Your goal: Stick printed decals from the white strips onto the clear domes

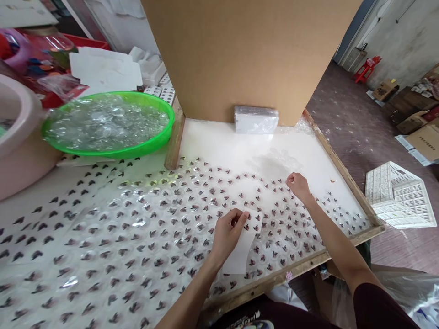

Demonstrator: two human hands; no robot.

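Note:
My left hand (pixel 228 230) is closed on a white sticker sheet (pixel 244 249) that carries a few small dark stickers near its top. It holds the sheet just above the white board (pixel 233 146), which is covered with rows of clear plastic domes (pixel 161 224) over dark butterfly-like stickers. My right hand (pixel 299 185) reaches further back and right. Its fingertips are pinched at the far edge of the dome rows, on something too small to name.
A green basin (pixel 137 148) full of loose clear domes sits at the back left, beside a pink tub (pixel 17 132). A tall cardboard sheet (pixel 247 55) stands at the back with a wrapped white packet (pixel 256 119) at its foot. A wooden frame (pixel 343 169) edges the board; white crates (pixel 399 194) lie on the floor.

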